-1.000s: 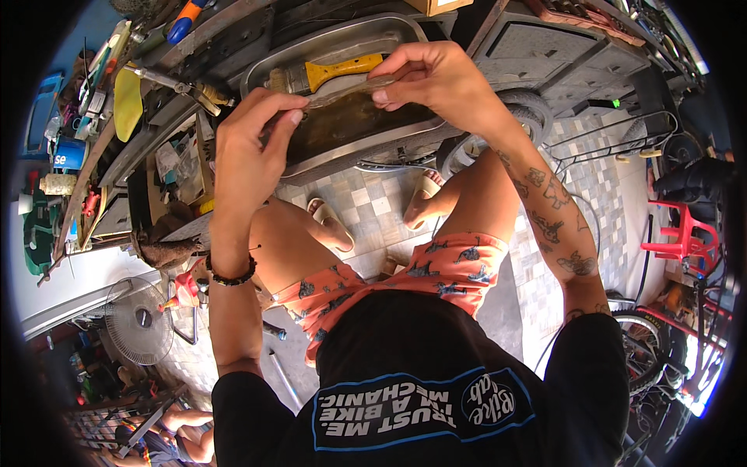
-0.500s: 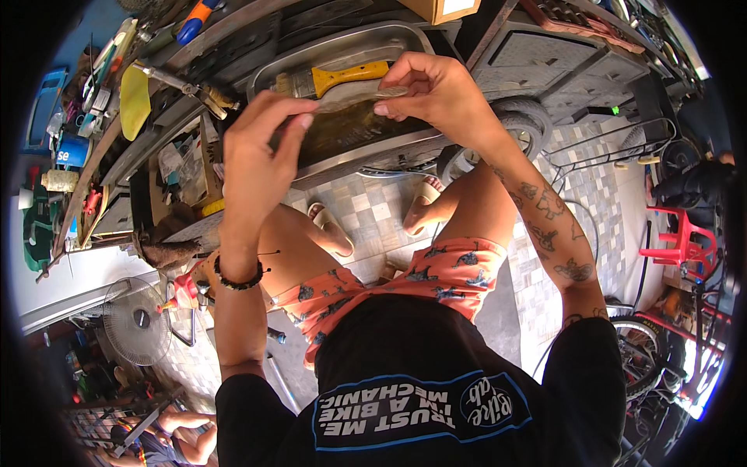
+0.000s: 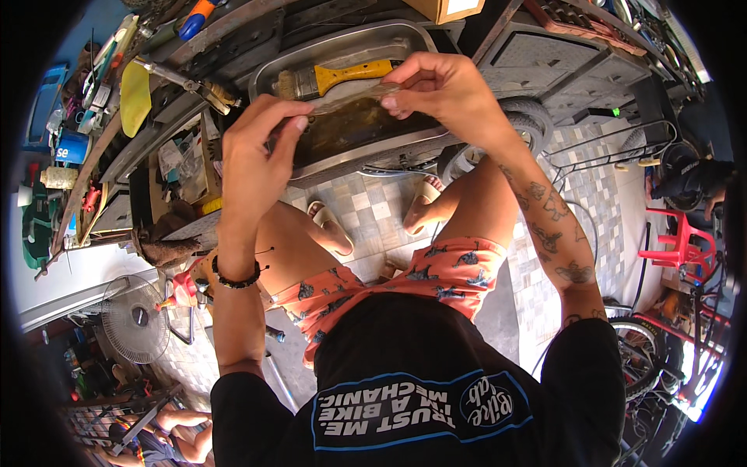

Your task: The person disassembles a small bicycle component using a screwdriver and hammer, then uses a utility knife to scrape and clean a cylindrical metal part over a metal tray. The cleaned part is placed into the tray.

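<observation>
left hand (image 3: 257, 152) and right hand (image 3: 443, 89) are each pinching one end of a thin dirty strip (image 3: 350, 97), holding it stretched level above the metal tray (image 3: 342, 47). yellow-handled brush (image 3: 338, 78) is lying in the tray just behind.

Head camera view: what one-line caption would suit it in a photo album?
Both hands, left hand and right hand, hold a thin strip over a metal tray with a yellow-handled brush.

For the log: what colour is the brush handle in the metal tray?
Yellow brush handle, best seen in the head view.
</observation>
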